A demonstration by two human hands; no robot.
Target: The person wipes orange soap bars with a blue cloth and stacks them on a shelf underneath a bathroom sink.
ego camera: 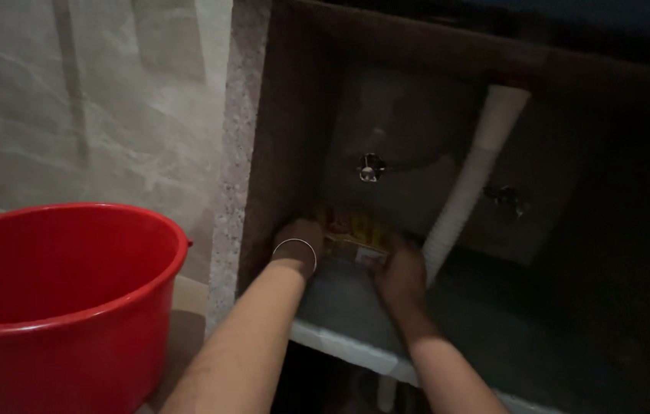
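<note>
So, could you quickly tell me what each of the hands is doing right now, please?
Left hand: gripping the yellow packet.
Right hand: also closed on the packet.

Left hand [300, 244] fingers hidden behind the yellow packet [354, 234]; grip can't be confirmed. Right hand [400, 274] fingertips lost in shadow at the packet's right edge, so contact is unclear. Packet print is too blurred and dim to tell its kind. Both forearms are cut off by the bottom edge. Red bucket [64, 307] is cropped at the left and bottom edges, inside not visible past the rim. White corrugated drain hose [471, 184]: lower end is hidden behind the right hand, top end disappears into dark. Small metal fitting [371, 167] on the back wall is too small to identify. Right side of the cabinet recess [608, 230] is too dark to read.
</note>
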